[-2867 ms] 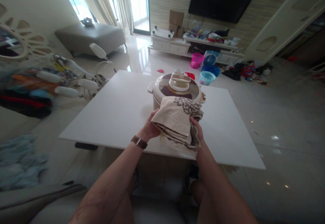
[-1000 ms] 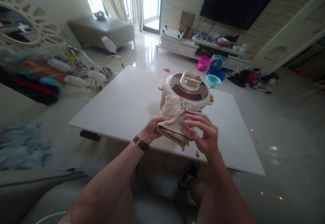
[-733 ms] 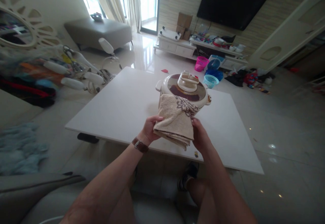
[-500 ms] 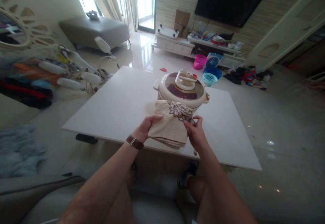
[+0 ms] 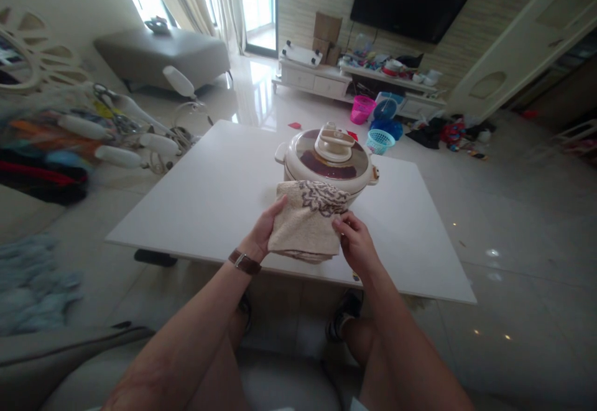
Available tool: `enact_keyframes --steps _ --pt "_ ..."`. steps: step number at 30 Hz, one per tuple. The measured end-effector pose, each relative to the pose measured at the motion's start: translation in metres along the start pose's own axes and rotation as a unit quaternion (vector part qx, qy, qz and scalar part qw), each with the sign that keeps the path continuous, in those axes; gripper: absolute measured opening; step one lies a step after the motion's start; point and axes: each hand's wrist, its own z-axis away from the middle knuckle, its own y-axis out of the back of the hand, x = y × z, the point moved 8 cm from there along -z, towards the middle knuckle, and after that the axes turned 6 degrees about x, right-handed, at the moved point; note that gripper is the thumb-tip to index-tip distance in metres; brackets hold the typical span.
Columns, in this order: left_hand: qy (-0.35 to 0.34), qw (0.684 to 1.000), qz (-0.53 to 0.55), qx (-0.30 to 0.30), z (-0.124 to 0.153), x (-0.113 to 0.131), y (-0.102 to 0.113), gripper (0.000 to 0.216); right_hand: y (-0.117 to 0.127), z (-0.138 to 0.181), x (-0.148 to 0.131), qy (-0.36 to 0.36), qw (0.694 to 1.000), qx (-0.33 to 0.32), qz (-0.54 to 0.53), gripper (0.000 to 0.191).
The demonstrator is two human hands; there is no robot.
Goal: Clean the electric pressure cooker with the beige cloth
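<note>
A folded beige towel (image 5: 303, 227) with a dark brown floral pattern is held up in front of me, over the table's near edge. My left hand (image 5: 265, 227) grips its left side, thumb on top. On the other side, my right hand (image 5: 353, 238) pinches the right edge between thumb and fingers. Just behind the towel stands a cream pot (image 5: 291, 171) with side handles, its lower front hidden by the cloth. Its lid (image 5: 326, 161) has a dark see-through window and a cream knob (image 5: 334, 142).
The white table (image 5: 200, 193) carries the pot. Beyond it on the floor are a pink basket (image 5: 362, 110) and a light blue basket (image 5: 380, 142). A white lamp with several arms (image 5: 158, 143) stands at the left. A grey bench (image 5: 163, 56) is farther back.
The right hand's fingers have closed in at the towel's right edge, and the towel sits flatter. The whole view has shifted slightly; the pot stays on the table.
</note>
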Motion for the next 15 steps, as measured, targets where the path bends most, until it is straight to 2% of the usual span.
enact_keyframes --steps 3,8,11,15 --pt "-0.010 1.000 0.001 0.009 0.000 0.003 -0.004 0.057 0.000 0.001 -0.003 -0.016 0.999 -0.012 -0.045 0.030" --pt "-0.006 1.000 0.002 0.013 0.001 0.006 -0.006 0.056 0.012 -0.004 0.000 0.026 0.999 0.001 -0.047 0.027" --pt "0.010 1.000 0.004 -0.010 0.003 0.006 -0.008 0.057 0.007 -0.003 0.017 -0.018 0.999 -0.017 -0.032 0.028" --pt "0.029 0.999 0.006 -0.035 0.007 0.003 -0.011 0.059 -0.007 0.004 0.029 -0.090 0.991 -0.041 -0.092 0.040"
